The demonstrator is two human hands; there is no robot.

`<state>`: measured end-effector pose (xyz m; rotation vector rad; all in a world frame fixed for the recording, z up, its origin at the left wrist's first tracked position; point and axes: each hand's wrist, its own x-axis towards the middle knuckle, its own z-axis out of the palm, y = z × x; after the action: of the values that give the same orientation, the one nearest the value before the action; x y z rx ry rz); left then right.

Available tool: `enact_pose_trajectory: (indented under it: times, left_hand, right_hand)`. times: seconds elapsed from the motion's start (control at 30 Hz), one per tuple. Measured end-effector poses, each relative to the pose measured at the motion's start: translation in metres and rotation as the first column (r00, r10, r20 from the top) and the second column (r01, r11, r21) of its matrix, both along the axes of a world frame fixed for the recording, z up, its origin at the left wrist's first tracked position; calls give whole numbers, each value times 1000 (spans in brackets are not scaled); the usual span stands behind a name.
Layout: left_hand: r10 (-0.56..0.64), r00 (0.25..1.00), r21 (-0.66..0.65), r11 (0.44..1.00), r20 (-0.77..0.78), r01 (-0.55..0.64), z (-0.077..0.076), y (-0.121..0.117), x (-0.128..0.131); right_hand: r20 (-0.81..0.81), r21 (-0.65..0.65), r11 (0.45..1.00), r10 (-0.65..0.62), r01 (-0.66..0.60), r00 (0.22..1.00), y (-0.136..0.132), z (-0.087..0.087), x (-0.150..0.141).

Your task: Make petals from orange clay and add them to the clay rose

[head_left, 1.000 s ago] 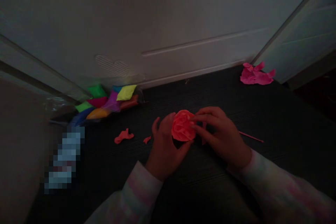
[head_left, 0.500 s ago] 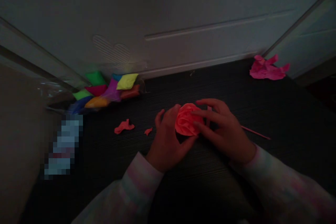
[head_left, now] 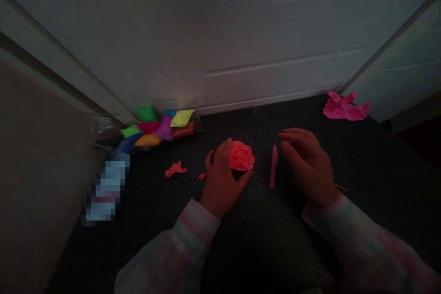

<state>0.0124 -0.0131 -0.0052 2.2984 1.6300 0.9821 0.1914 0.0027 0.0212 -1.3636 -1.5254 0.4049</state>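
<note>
A coral clay flower [head_left: 241, 156] with ruffled, layered folds sits on the dark table. My left hand [head_left: 223, 179] curves around its left side, thumb at the near edge and fingers at the far edge. My right hand [head_left: 308, 165] is away from the flower, with nothing in it and a gap between thumb and fingers. Between the flower and that hand lies a small pink plastic knife [head_left: 273, 167]. Behind my right wrist a thin pink stick [head_left: 342, 188] pokes out, mostly covered. Left of my left hand are a torn coral clay scrap [head_left: 175, 169] and a smaller bit [head_left: 202, 176].
Coloured clay packets [head_left: 161, 128] in clear wrapping lie at the back left. A blurred-out pale item [head_left: 108, 190] is in front of them. Crumpled pink clay [head_left: 345, 108] rests at the far right corner. A white panelled door [head_left: 241, 32] closes off the back.
My right hand has let go of the flower and drawn back to the right, uncovering the pink knife. My left hand stays on the flower. The view has tilted up and shifted somewhat.
</note>
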Motion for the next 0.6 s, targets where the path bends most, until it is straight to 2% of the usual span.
enact_pose_trajectory:
  times: [0.1,0.2,0.3,0.33,0.37,0.4,0.43,0.53,0.6]
  left_hand:
    - [-14,999,23,1000,-52,15,4,1,-4]
    - [6,995,104,995,-102,5,12,0,-16]
    - [153,988,159,976,-35,-145,20,-5,-34]
    - [202,979,119,972,9,-201,21,-9,-39]
    - [218,974,23,975,56,-220,21,-13,-43]
    - [214,970,-94,975,119,-204,20,-17,-46]
    - [198,970,-138,974,139,-179,18,-22,-48]
    - [194,952,-197,969,238,-148,10,-31,-49]
    - [228,906,-224,962,356,-154,8,-33,-47]
  right_hand:
    - [7,31,999,-5,5,1000,3,-3,-2]
    - [-11,68,997,-33,34,999,7,-7,-3]
    - [-43,119,991,-55,60,998,11,-10,-2]
    - [-51,135,989,-59,65,997,12,-11,-2]
    - [-58,150,986,-61,69,996,13,-13,-1]
    - [-61,165,984,-60,70,996,13,-14,-2]
    - [-62,178,982,-57,67,996,13,-15,-2]
    - [-50,219,975,-34,44,998,12,-18,-5]
    - [-33,246,969,-13,20,999,8,-18,-7]
